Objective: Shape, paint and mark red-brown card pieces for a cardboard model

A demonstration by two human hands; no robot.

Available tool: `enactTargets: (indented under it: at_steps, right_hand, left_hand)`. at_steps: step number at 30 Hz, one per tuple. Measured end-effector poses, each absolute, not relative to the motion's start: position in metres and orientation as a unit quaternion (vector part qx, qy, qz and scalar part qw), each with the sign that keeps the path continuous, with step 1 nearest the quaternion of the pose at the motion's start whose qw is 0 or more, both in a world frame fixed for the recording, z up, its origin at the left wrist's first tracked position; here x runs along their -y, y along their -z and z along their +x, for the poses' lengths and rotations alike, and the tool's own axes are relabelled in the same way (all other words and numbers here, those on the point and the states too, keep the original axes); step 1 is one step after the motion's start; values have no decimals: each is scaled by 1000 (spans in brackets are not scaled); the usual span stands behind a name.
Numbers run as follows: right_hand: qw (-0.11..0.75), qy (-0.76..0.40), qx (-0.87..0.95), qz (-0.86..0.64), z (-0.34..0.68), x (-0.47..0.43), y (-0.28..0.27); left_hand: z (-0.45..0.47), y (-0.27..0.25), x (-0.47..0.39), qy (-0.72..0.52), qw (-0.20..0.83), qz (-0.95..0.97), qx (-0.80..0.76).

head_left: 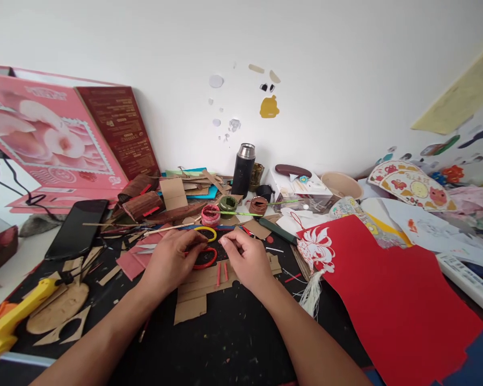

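My left hand [173, 257] is over the middle of a pair of scissors, thumb and fingertips pinched together. The scissors' yellow loop [214, 231] and red loop [211, 262] show on its right, and the blades [145, 249] on its left. Whether that hand touches the scissors is unclear. Close by, my right hand [249, 260] also has thumb and finger pressed together; anything between them is too small to make out. Below and between the hands, two short red strips [222, 273] lie on a piece of corrugated cardboard [191, 309].
Paint jars [211, 215] and a black flask [242, 170] stand behind the hands. A yellow glue gun [18, 316] and a phone [77, 229] lie left. Red paper [382, 289] covers the right side, beside a white tassel [312, 295]. A pink box [56, 128] stands back left.
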State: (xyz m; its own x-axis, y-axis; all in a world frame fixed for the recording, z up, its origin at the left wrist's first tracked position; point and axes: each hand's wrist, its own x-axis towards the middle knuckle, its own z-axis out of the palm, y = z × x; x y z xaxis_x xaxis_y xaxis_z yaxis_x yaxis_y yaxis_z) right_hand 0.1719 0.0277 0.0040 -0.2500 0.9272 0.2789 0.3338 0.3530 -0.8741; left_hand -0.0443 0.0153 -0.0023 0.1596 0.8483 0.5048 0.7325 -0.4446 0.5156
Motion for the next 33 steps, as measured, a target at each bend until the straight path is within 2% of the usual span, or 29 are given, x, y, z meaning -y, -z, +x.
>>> enactTargets:
  at_steps: [7, 15, 20, 33]
  right_hand:
    - [439, -408, 671, -436, 167, -24, -3]
    - [436, -462, 646, -423, 164, -17, -2]
    - [414, -484, 643, -425, 164, -12, -7]
    - [416, -369, 728, -402, 168, -10, -17]
  left_hand:
    - [-49, 6, -19, -386, 94, 761, -513]
    - [-51, 4, -20, -415, 66, 762, -493]
    - [-50, 4, -20, -410, 87, 762, -493]
    - [-33, -14, 4, -395, 95, 798, -446]
